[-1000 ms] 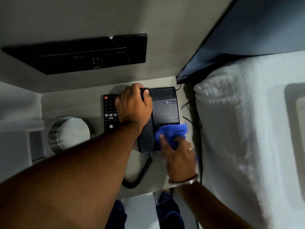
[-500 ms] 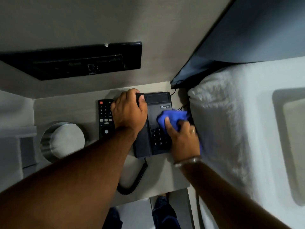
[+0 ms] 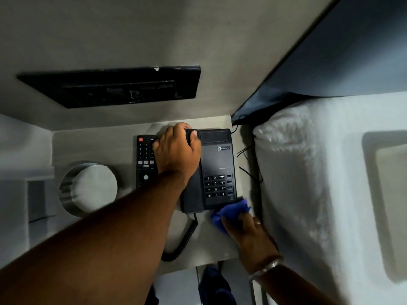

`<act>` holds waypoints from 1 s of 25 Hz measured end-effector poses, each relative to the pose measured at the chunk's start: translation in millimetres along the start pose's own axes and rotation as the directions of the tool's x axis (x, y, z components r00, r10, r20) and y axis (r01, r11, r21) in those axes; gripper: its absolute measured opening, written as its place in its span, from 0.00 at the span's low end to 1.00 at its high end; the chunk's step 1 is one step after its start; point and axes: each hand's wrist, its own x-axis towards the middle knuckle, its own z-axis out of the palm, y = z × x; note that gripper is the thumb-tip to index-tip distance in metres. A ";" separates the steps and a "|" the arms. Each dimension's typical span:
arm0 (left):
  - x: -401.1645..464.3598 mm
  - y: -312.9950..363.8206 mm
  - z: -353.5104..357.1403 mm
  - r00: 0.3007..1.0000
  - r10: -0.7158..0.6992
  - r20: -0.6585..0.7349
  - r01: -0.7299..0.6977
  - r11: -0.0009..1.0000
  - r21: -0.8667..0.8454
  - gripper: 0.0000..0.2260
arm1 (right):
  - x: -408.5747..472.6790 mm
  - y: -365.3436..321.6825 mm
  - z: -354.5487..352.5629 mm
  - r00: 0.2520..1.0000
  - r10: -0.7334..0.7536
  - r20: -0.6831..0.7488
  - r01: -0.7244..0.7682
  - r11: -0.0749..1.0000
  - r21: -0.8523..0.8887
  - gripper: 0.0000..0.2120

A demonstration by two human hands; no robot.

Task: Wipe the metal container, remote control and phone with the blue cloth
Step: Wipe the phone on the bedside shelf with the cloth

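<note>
Head view, item one?
— Left hand [image 3: 178, 150]: fingers curled over the handset end of the phone [image 3: 217, 170], beside the remote control [image 3: 145, 160].
— Item two?
— Right hand [image 3: 246, 232]: pinching the blue cloth [image 3: 231, 211] at the phone's near corner on the tabletop [image 3: 99, 142]. Metal container [image 3: 88, 190] stands left.

Legible markings: the phone [image 3: 217, 166] bears a small label reading "BEETEL" with a "b" logo on its upper right face. Its keypad shows digits 1 to 9, then *, 0, #. The remote control [image 3: 145, 160] shows number keys, partly legible; other key legends are unreadable.
</note>
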 end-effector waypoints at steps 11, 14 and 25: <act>58.3 -49.0 -40.4 0.892 -0.020 0.451 0.134 0.966 -0.222 0.23 | 143.0 -56.3 -99.6 0.907 -0.328 -0.263 0.274 0.936 -0.222 0.29; 54.1 -52.3 -40.7 0.906 0.044 0.421 0.028 0.986 -0.164 0.26 | 107.3 -58.8 -61.0 0.911 -0.345 -0.227 0.302 0.932 -0.202 0.34; -85.7 -26.3 -39.5 0.974 -0.062 0.220 0.045 0.996 0.081 0.30 | 61.9 -54.9 -66.0 0.930 -0.070 -0.360 0.061 0.997 -0.037 0.32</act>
